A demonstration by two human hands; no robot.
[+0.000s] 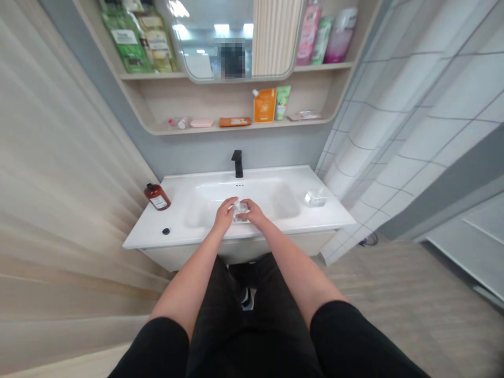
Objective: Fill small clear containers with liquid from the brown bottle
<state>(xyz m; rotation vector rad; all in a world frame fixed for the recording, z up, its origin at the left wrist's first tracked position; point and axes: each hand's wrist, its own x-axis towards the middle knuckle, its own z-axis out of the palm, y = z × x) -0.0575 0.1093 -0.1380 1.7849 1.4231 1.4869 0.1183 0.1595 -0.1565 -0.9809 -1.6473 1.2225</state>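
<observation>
My left hand (224, 215) and my right hand (255, 214) meet over the front of the white sink (200, 202). Between them is a small clear container (240, 211), see-through like glass or plastic. The fingers of my right hand wrap its right side. At its upper left, the fingers of my left hand are closed on the top of it; whether that part is a lid I cannot tell. A similar clear container (315, 198) stands on the right of the counter.
A black faucet (238, 164) rises behind the basin. On the left of the counter are a brown bottle (157, 197) and a black round stopper (166, 231). Above, a shelf (177, 129) holds an orange pouch (264, 105), a green tube (282, 103) and small packets beneath a mirror (205, 58).
</observation>
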